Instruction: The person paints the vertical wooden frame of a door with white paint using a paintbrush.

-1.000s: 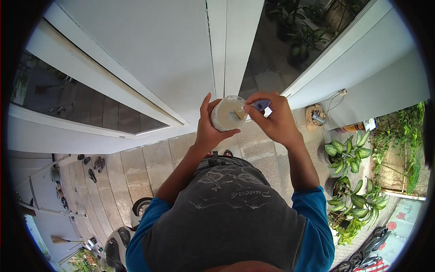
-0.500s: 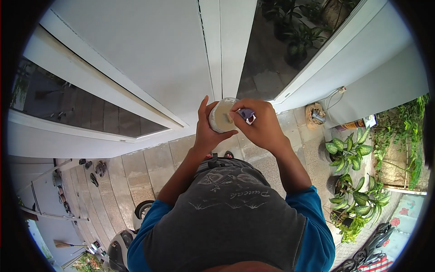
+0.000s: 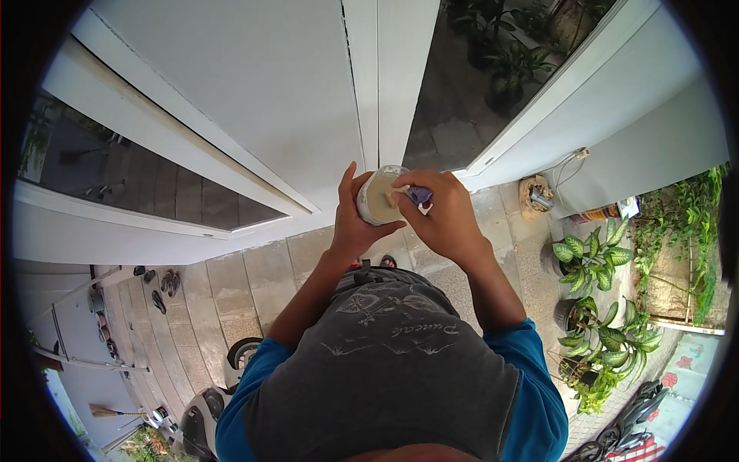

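My left hand (image 3: 352, 219) is wrapped round a clear plastic tub (image 3: 364, 202) from the left, thumb below it and fingers along the far side. Inside the tub is a smooth beige-grey paste or liquid (image 3: 379, 208). Over the tub's right rim, my right hand (image 3: 446, 212) is closed on a small tool with a purple handle (image 3: 419, 195). Its light-coloured tip dips into the tub's contents. The fingers cover much of the tool, so its exact kind cannot be made out.
Ahead stand a white door (image 3: 246, 85) and dark glass panes. Potted plants (image 3: 589, 254) line the right side, near a coiled cable on the wall. A motor scooter (image 3: 204, 423) is behind to the left, and sandals (image 3: 171, 282) lie on the tiled floor (image 3: 231, 300).
The tool and right hand have shifted only slightly at the tub's rim. Both grips stay the same, with a slight shift of the view.
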### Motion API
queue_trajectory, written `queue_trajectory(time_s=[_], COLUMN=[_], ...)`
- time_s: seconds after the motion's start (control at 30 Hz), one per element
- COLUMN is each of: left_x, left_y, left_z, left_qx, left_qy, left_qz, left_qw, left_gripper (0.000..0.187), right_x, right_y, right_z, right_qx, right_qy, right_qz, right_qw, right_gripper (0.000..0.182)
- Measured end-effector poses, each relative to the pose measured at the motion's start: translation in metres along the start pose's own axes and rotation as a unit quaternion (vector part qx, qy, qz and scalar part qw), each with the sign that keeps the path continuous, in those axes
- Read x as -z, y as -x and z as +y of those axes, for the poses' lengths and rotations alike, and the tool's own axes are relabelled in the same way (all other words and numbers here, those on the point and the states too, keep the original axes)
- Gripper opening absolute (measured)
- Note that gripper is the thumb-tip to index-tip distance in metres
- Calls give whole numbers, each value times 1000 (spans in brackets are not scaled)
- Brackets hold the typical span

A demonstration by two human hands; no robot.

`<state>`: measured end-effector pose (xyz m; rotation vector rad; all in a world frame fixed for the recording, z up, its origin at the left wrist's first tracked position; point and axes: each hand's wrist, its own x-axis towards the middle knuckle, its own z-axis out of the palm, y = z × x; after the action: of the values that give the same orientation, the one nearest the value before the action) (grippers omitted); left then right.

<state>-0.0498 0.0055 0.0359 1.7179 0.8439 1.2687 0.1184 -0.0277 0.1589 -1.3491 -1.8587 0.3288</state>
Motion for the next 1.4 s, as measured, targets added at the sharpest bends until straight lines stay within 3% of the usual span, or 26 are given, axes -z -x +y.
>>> queue_trajectory(time_s=[0.27, 0.47, 0.6, 0.67, 0.8, 0.97, 1.1, 1.2, 1.27, 1.4], left_x=[-4, -4, -6, -5, -3, -4, -2, -1, -1, 2], left_y=[1, 2, 3, 2, 2, 2, 2, 2, 2, 2], left_z=[-1, -4, -3, -2, -1, 0, -3, -1, -1, -2], left_qx=[12, 2, 3, 14, 14, 28, 21, 18, 17, 22], left_qy=[11, 19, 31, 45, 28, 57, 55, 54, 61, 51], left_qz=[-8, -18, -25, -19, -23, -20, -22, -23, -23, -19], left_qw=[1000, 1000, 999, 999, 999, 998, 998, 998, 998, 998], left_gripper=[126, 126, 126, 126, 126, 126, 125, 125, 125, 127], right_x=[1, 6, 6, 7, 6, 8, 5, 10, 12, 18], right_y=[6, 7, 9, 7, 10, 8, 9, 8, 8, 9], right_z=[-2, -6, -7, -10, -6, -5, -2, -2, -2, 7], right_qx=[-64, -42, -57, -96, -58, -113, -30, -79, -161, -175], right_qy=[-65, -8, -48, -70, -29, -68, -5, -73, -145, -173], right_qz=[-20, -5, 2, -12, -16, -59, 14, -30, -29, -19], right_qw=[996, 999, 997, 993, 998, 989, 999, 994, 976, 969], right_gripper=[18, 21, 21, 22, 23, 23, 22, 22, 20, 21])
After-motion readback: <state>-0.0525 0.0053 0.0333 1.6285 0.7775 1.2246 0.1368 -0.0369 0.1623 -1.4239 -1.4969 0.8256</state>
